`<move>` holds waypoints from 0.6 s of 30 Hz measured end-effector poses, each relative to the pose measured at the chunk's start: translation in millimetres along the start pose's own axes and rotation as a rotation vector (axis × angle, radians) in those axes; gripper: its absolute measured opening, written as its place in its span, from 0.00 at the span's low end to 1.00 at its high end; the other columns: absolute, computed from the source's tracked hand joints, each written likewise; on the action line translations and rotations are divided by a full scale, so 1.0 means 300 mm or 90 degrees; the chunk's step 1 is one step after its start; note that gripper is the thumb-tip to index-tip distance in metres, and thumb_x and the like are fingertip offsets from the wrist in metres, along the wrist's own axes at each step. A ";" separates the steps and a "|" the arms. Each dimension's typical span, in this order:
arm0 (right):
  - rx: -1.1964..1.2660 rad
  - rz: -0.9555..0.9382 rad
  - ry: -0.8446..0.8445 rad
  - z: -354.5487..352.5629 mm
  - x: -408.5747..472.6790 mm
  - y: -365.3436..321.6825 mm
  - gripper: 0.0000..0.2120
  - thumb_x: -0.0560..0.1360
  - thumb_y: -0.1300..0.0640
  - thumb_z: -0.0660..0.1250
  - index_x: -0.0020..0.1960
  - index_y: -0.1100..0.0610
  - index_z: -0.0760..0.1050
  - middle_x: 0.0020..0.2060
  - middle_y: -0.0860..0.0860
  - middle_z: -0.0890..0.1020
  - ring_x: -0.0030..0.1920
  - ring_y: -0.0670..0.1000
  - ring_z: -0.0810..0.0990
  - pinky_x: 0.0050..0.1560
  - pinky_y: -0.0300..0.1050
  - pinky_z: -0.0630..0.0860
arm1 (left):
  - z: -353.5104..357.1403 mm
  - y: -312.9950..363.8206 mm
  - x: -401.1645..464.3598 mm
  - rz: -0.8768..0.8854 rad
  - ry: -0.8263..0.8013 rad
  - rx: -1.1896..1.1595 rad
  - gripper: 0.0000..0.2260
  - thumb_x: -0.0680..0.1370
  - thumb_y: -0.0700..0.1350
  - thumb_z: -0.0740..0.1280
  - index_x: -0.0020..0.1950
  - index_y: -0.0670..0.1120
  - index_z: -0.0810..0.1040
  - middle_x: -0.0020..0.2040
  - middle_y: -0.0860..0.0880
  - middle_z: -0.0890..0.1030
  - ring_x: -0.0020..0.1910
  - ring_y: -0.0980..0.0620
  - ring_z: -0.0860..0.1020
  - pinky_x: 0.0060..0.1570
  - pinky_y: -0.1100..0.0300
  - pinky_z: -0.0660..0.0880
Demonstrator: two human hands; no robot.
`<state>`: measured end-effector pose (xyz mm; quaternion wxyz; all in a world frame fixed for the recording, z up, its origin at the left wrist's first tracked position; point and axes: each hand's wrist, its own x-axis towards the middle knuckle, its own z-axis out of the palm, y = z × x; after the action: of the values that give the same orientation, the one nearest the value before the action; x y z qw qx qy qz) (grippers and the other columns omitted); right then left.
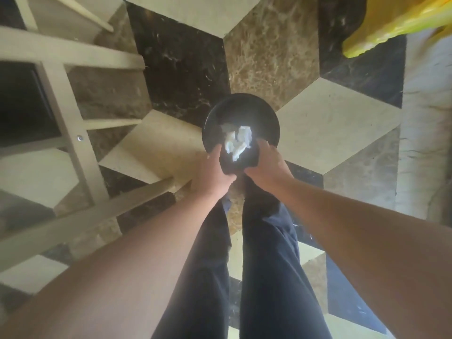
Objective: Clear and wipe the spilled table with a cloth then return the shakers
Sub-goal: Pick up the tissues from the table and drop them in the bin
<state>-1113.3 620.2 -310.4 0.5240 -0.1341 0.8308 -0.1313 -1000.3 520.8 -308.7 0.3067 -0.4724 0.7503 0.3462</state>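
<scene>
I look straight down at the floor. Both hands hold a dark cloth (pixel 238 162) cupped between them. My left hand (pixel 215 168) grips its left side and my right hand (pixel 266 162) its right side. Crumpled white paper (pixel 237 143) lies in the cloth. The cloth hangs over the near edge of a round black bin (pixel 241 108) standing on the floor. No shakers or table top are in view.
A cream wooden furniture frame (pixel 63 106) fills the left side. A yellow plastic bag (pixel 391 23) is at the top right, and a pale wall or curtain (pixel 425 118) runs down the right. My legs in dark trousers (pixel 264 265) stand on the patterned marble floor (pixel 186 64).
</scene>
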 end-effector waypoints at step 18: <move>-0.306 -0.103 -0.108 -0.374 -0.765 -0.055 0.13 0.74 0.54 0.64 0.57 0.55 0.78 0.53 0.54 0.82 0.52 0.57 0.81 0.45 0.46 0.77 | -0.363 -0.147 -1.031 -0.252 0.009 -0.106 0.08 0.76 0.49 0.62 0.51 0.48 0.77 0.50 0.46 0.82 0.52 0.44 0.80 0.50 0.54 0.76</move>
<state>-1118.3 696.4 -66.1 0.5325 -0.3314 0.7779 0.0397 -861.1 572.4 -13.1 0.3236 -0.6368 0.6136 0.3365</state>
